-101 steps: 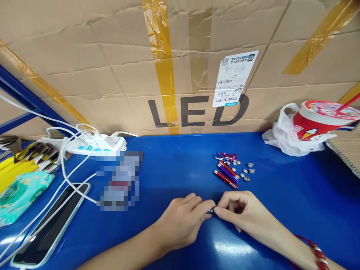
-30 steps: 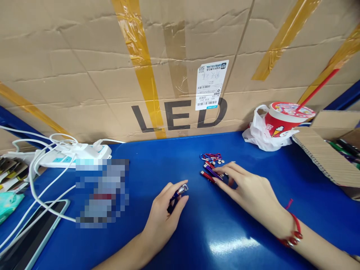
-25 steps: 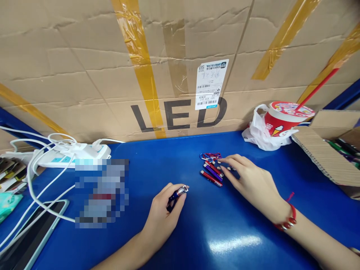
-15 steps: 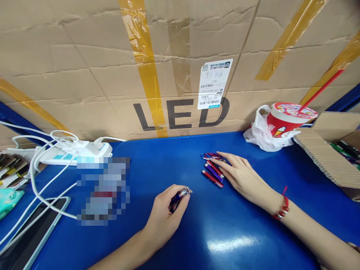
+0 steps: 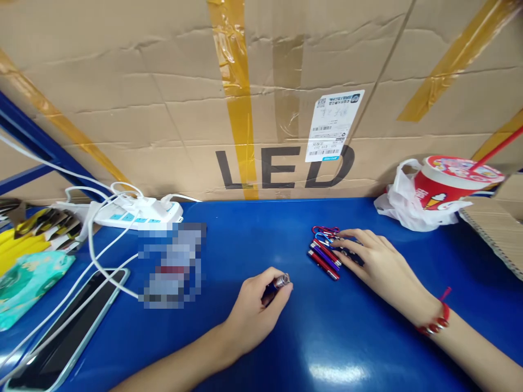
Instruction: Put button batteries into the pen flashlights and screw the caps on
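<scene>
My left hand (image 5: 261, 310) is closed around a small dark blue pen-like tube with a silver tip (image 5: 281, 280), which looks like a mini flashlight. The rest of that tube is hidden in my fingers. To its right, several slim red and purple metal tubes (image 5: 324, 262) lie side by side on the blue table (image 5: 229, 239). Red, purple and blue carabiner clips (image 5: 326, 231) lie at their far ends. My right hand (image 5: 370, 258) reaches over the pile with its fingers apart, fingertips at the clips and tubes. Something dark shows beneath those fingers.
A large cardboard box (image 5: 180, 120) marked LED stands along the back. At left are a power strip (image 5: 167, 215) with white cables, a phone (image 5: 69, 337) and a pixelated patch. A red cup (image 5: 441, 188) in a plastic bag and an open carton (image 5: 494, 234) stand at right.
The view has turned left, so everything sits further right. My right hand's fingers have bent a little over the clips, and the pile has shifted slightly. My left hand keeps its grip.
</scene>
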Available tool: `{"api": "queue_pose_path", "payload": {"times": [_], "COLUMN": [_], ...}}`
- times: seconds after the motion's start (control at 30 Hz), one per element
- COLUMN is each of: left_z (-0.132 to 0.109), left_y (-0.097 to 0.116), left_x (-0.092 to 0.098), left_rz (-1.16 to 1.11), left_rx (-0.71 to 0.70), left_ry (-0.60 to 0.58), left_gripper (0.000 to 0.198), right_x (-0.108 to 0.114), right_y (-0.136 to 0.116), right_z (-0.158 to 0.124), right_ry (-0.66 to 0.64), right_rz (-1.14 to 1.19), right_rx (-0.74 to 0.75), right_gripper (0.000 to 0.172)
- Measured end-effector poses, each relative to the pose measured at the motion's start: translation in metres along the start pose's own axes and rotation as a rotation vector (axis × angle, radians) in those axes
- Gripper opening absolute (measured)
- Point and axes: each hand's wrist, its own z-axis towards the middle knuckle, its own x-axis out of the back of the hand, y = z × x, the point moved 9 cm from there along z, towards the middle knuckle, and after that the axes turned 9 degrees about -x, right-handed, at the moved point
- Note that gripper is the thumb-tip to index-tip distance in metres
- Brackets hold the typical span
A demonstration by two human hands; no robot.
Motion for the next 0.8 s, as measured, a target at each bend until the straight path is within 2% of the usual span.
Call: {"api": "queue_pose_path", "payload": {"times": [0.2,0.43,0.6,0.8], "left_z": [-0.001,-0.004,-0.005,-0.008], "left_y": [0.002,0.003,0.005,0.009], "left_x": [0.002,0.001,-0.001,-0.003], "left_rz": [-0.016,-0.065,-0.073,-0.094], "left_rx": [-0.01,0.0,-0.004,0.01], "left_ry": [0.003,0.001,0.009,0.011], "left_gripper": [0.019,0.023,0.026,0.025], "right_x": [0.001,0.0,-0.004,0.006], "right_y": [0.0,0.002,0.0,-0.006], "right_z": [0.0,0.0,-0.001,-0.005], "right_ry": [0.04,0.019,0.0,0.12], "right_rz": [-0.001,0.042,0.063,-0.009], "right_rx": [0.0,-0.052,-0.032,0.008], "right_gripper": [0.047,0.04,0.039,0.047]}}
